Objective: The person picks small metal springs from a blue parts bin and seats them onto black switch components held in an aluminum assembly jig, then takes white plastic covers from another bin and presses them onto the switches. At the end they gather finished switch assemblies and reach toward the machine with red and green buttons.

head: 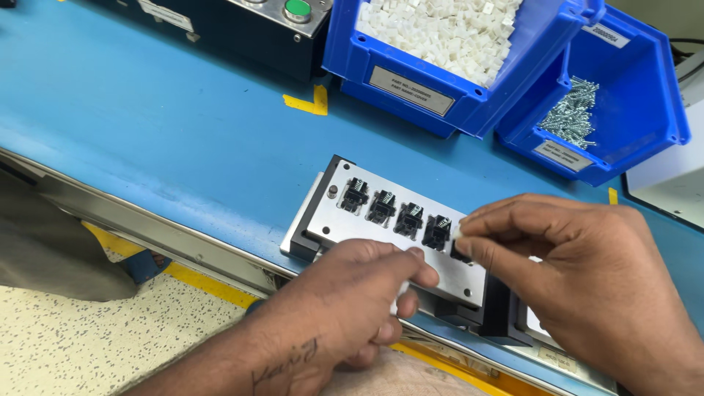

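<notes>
A metal fixture plate [345, 224] lies on the blue bench with a row of several black connector parts [381, 207] seated in its pockets. My right hand [587, 279] pinches a small white plastic piece [456, 232] over the rightmost pocket of the row. Near the plate's front edge rests my left hand [352, 293], its fingers curled around something small and white that is mostly hidden.
A blue bin [411, 73] of small white plastic pieces stands at the back. Beside it a second blue bin [645, 110] holds silver screws. A dark control box with a green button [297, 9] sits at the back left. The bench edge [147, 227] runs diagonally below.
</notes>
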The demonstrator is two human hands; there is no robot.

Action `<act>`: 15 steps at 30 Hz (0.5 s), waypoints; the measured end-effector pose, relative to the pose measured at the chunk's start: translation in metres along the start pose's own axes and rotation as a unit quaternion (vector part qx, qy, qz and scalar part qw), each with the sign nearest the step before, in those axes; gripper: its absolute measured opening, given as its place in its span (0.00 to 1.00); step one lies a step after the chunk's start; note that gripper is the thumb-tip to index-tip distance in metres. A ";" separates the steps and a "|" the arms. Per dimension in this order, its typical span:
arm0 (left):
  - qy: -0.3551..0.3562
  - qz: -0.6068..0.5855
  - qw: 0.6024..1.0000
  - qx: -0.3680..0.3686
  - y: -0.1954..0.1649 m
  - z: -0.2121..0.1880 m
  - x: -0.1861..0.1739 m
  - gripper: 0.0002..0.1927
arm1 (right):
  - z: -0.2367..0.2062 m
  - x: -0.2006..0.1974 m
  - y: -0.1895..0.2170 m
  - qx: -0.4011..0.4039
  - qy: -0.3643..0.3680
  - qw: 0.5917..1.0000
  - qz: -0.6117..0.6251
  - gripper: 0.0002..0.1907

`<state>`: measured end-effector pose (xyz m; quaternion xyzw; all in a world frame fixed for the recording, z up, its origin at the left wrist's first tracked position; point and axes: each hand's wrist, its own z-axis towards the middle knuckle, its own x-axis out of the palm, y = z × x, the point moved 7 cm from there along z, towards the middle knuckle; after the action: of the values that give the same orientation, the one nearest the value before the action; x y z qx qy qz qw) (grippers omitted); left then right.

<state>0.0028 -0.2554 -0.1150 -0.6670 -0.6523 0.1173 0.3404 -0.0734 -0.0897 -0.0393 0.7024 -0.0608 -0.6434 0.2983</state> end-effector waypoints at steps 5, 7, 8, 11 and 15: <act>-0.060 0.061 0.996 -0.026 -0.012 -0.017 -0.010 0.18 | 0.006 0.004 0.014 -0.105 -0.066 0.992 -0.038 0.09; -0.065 0.113 0.991 -0.003 -0.023 -0.024 -0.009 0.18 | 0.016 0.010 0.013 -0.053 -0.033 0.996 -0.061 0.09; -0.068 0.140 0.988 0.008 -0.027 -0.026 -0.009 0.19 | 0.021 0.013 0.014 -0.028 -0.018 0.997 -0.072 0.09; -0.089 0.168 0.981 0.023 -0.035 -0.031 -0.012 0.16 | 0.029 0.010 0.031 -0.042 0.033 0.997 -0.061 0.07; -0.074 -0.018 0.996 0.048 -0.035 -0.028 -0.014 0.16 | 0.007 0.010 0.061 -0.172 -0.044 0.974 -0.140 0.12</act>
<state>-0.0096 -0.2799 -0.0772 -0.6275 -0.6813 0.1911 0.3249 -0.0607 -0.1461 -0.0175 0.6133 0.1370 -0.7097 0.3184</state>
